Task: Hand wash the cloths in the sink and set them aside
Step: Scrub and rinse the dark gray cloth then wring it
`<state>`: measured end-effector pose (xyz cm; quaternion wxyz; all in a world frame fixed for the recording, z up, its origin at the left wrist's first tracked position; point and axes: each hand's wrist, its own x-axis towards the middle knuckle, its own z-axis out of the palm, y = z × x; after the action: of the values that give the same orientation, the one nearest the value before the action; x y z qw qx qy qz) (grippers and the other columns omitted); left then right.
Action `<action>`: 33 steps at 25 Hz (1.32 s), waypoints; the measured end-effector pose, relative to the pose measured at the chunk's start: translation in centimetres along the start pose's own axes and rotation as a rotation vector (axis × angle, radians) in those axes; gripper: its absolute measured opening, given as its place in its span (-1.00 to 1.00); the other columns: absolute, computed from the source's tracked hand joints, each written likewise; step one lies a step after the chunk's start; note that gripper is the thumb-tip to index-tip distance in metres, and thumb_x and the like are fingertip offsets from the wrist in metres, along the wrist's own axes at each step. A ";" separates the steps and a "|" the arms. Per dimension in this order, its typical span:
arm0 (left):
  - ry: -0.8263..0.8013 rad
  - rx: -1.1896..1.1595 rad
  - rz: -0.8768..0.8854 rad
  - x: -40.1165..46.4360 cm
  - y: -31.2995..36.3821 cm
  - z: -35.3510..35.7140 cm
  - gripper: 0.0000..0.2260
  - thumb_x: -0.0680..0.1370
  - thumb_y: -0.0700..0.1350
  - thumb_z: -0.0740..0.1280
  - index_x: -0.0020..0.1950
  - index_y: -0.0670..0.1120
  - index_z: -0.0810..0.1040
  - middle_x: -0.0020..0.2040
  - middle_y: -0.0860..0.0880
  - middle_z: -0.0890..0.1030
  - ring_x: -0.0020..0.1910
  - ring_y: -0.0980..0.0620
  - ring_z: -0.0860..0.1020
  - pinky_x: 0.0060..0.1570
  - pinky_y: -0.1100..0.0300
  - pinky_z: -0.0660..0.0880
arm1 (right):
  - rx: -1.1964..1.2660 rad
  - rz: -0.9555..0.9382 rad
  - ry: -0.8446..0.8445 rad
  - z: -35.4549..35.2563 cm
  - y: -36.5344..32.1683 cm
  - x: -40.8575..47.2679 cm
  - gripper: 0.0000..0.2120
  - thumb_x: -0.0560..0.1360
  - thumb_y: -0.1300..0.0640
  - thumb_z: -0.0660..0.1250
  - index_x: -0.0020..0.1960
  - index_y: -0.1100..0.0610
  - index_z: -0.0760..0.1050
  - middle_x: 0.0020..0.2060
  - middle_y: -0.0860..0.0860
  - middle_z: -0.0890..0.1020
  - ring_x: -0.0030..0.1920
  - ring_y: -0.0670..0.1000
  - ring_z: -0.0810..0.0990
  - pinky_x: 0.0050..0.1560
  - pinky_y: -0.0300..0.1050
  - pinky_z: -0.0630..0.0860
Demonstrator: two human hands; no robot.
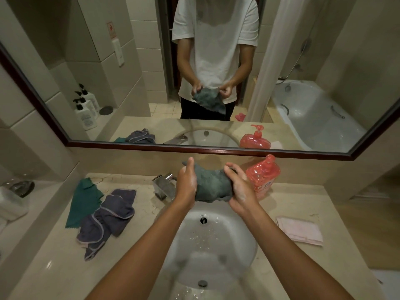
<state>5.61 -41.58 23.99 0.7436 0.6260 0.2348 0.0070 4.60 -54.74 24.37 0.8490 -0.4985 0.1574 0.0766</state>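
I hold a wet grey-green cloth above the white sink, in front of the mirror. My left hand grips its left side with the thumb up. My right hand, soapy, grips its right side. On the counter to the left lie a green cloth and a crumpled purple cloth. A folded pink cloth lies on the counter to the right of the sink.
A chrome tap stands behind the sink at left. A red pump soap bottle stands behind my right hand. The mirror spans the wall. A white dispenser sits on the left ledge.
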 end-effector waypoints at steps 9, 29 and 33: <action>-0.105 0.035 -0.095 -2.7 -0.3 3.2 -0.64 0.66 -0.04 0.16 -0.28 -0.07 0.53 -0.44 -0.01 0.55 -0.43 0.01 0.54 -0.38 0.24 0.41 | -0.331 -0.254 0.377 4.2 0.2 1.4 -0.61 0.60 0.08 0.29 -0.38 0.06 0.32 -0.50 0.00 0.33 -0.47 -0.03 0.30 -0.40 -0.16 0.25; -0.025 0.131 0.045 -2.9 0.3 3.5 -0.66 0.65 -0.07 0.18 -0.32 -0.09 0.49 -0.48 0.06 0.48 -0.48 0.07 0.44 -0.40 0.19 0.34 | -0.267 -0.190 0.300 4.4 0.4 1.3 -0.57 0.63 0.16 0.25 -0.43 0.07 0.39 -0.60 -0.11 0.43 -0.56 -0.12 0.40 -0.46 -0.23 0.32; 0.012 0.194 0.071 -1.5 1.0 2.4 -0.63 0.67 -0.14 0.15 -0.34 -0.11 0.42 -0.42 -0.03 0.48 -0.44 0.01 0.41 -0.42 0.18 0.33 | -0.321 -0.185 0.249 4.8 3.1 0.0 -0.67 0.59 0.17 0.26 -0.35 0.07 0.50 -0.52 -0.07 0.57 -0.44 -0.10 0.56 -0.36 -0.20 0.45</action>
<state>5.40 -44.07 25.68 0.6773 0.7030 0.2165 0.0141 4.68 -49.07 24.02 0.7364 -0.6451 0.2003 -0.0395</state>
